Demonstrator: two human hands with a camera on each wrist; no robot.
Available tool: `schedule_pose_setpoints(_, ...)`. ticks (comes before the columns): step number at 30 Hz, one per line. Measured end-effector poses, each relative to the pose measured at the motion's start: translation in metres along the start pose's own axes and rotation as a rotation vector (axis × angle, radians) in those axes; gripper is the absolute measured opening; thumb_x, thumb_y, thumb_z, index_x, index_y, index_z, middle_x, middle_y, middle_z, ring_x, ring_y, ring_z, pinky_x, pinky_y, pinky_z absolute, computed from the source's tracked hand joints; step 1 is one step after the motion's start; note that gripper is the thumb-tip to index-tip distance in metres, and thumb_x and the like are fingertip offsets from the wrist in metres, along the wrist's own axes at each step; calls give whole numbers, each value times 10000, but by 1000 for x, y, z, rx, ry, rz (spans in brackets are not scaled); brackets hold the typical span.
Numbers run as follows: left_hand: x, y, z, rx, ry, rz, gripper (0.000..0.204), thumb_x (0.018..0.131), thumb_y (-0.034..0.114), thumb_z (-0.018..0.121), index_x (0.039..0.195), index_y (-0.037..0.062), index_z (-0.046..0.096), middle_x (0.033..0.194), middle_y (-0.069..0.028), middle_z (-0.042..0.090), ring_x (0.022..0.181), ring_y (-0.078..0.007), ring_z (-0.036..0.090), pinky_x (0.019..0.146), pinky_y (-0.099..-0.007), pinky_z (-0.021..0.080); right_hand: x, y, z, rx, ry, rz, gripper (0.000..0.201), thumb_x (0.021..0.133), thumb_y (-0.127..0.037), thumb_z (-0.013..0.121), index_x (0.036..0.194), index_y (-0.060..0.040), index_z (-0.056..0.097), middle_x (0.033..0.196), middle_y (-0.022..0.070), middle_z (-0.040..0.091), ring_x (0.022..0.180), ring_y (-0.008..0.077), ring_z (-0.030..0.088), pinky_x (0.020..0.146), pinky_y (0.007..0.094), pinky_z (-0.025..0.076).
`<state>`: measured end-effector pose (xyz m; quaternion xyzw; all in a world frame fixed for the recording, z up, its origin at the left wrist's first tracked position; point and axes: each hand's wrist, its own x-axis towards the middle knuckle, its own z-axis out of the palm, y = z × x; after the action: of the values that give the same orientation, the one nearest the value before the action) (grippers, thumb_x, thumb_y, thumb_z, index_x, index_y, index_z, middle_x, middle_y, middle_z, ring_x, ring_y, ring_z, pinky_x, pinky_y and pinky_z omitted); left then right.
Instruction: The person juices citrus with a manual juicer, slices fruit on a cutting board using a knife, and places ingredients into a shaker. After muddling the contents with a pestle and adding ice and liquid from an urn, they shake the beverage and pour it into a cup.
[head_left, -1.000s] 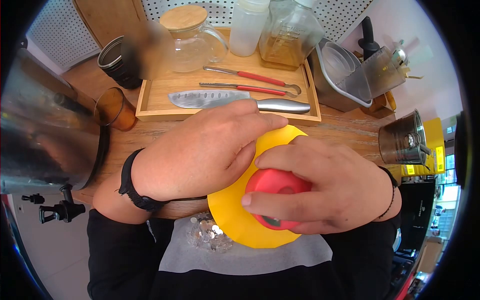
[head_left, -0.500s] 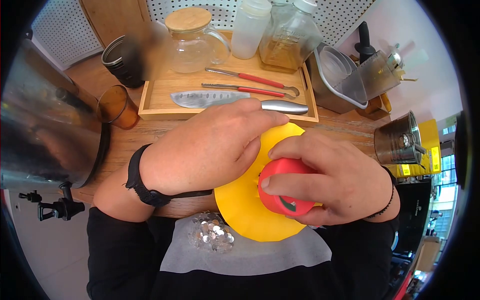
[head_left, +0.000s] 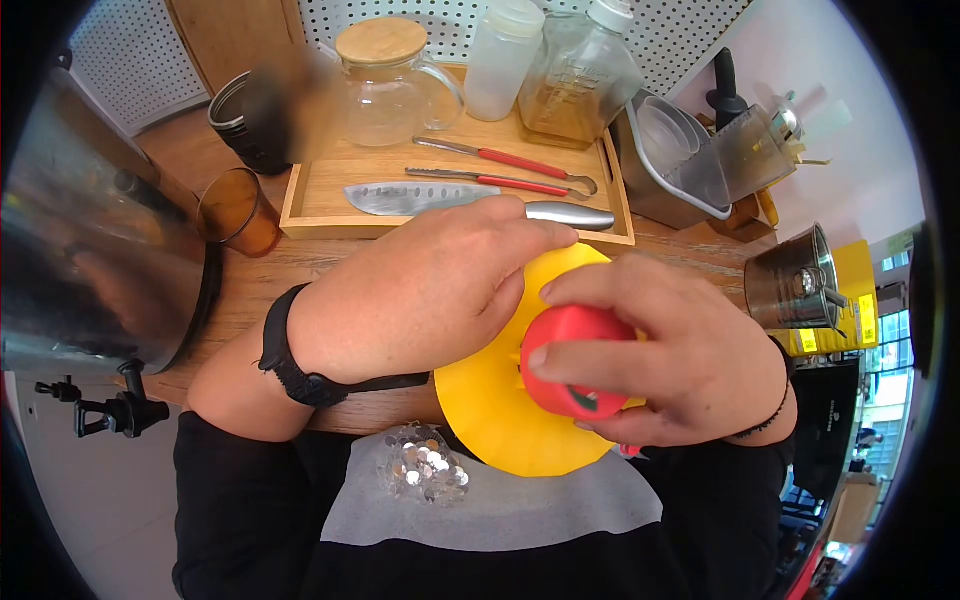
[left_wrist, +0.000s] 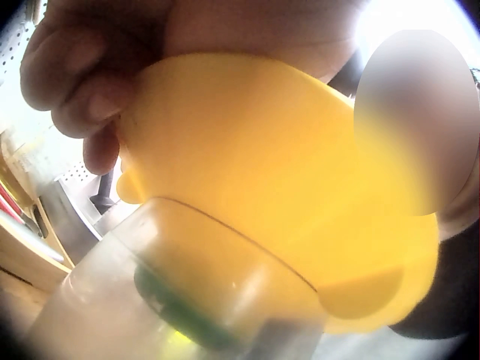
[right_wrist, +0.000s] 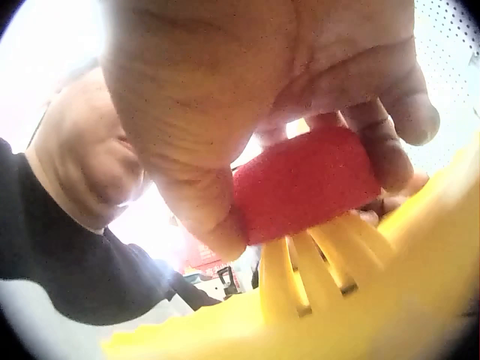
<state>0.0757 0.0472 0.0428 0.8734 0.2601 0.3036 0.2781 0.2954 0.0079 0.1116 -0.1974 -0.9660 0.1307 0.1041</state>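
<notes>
My left hand [head_left: 430, 275] grips the wide yellow funnel-like piece [head_left: 490, 430] by its far left side. In the left wrist view its fingers curl at the yellow rim, and a clear cylinder [left_wrist: 105, 300] with a green part [left_wrist: 176, 307] inside joins the yellow piece below. With thumb and fingers, my right hand [head_left: 690, 360] holds a red cap [head_left: 580, 325] over the middle of the yellow piece. Yellow prongs [right_wrist: 281, 281] rise to the red cap's underside in the right wrist view.
Behind the hands, a wooden tray [head_left: 630, 225] holds a knife [head_left: 570, 214], red-handled tongs [head_left: 525, 160], a lidded glass pitcher [head_left: 385, 100] and bottles. An amber glass [head_left: 240, 215] and a large dark dispenser [head_left: 90, 240] stand left. Right is a metal bucket [head_left: 790, 275]. Shiny discs [head_left: 428, 468] overlie pale lap cloth.
My right hand has moved slightly away from my body and to the right with the red cap, which now tilts more. My left hand still grips the yellow piece.
</notes>
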Motion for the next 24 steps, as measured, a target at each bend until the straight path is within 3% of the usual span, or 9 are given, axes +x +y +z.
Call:
schedule_pose_setpoints(4,0,1,0,4,-2,-6,409,833,-44,506,1223,52,589,909,-132,551,874,-314,587,768,-368,480,3,-5,5,-9,-28,44,630,637,-330,844,1154,-99,567,1033,136,559,844,318,599,714,374,504)
schedule_pose_setpoints(6,-1,0,1,-2,-1,-3,411,833,-45,504,1223,52,589,909,-132,552,875,-312,588,769,-368,480,6,-10,7,16,-46,245,637,632,-380,844,1130,-96,565,981,121,564,793,316,595,686,374,496)
schedule_pose_setpoints(9,0,-2,3,2,10,9,417,831,-50,498,1225,52,589,909,-130,552,877,-311,589,770,-367,479,5,-6,14,13,0,319,652,625,-416,844,1113,-89,561,941,109,565,757,316,589,667,375,489)
schedule_pose_setpoints(13,1,-1,0,10,-4,-4,428,825,-58,491,1228,49,586,901,-131,551,879,-314,588,776,-366,478,0,-2,9,58,81,253,636,622,-385,844,1119,-103,565,965,114,562,771,317,591,669,380,492)
schedule_pose_setpoints(15,0,0,0,7,-2,-3,431,823,-59,491,1229,49,586,894,-131,548,875,-314,587,777,-365,477,-1,-1,6,3,40,88,604,620,-358,838,1108,-122,573,983,115,557,770,316,590,656,375,489)
schedule_pose_setpoints(19,0,3,0,7,0,-8,435,826,-60,491,1235,56,585,878,-129,540,866,-310,584,777,-362,475,0,-6,9,-13,3,108,571,615,-318,833,1101,-142,590,1009,120,555,803,316,593,666,373,493)
schedule_pose_setpoints(21,0,-1,0,21,-6,-13,433,829,-59,492,1237,55,584,878,-128,541,866,-310,585,777,-362,476,4,-15,6,-52,-90,302,547,618,-283,828,1101,-160,604,1020,121,559,840,317,594,685,376,500)
schedule_pose_setpoints(24,0,-1,0,20,-12,-8,426,835,-56,495,1238,51,583,880,-128,545,867,-310,587,777,-362,477,6,-13,6,-9,-120,320,525,628,-267,819,1103,-183,613,1045,122,555,869,313,585,706,391,502)
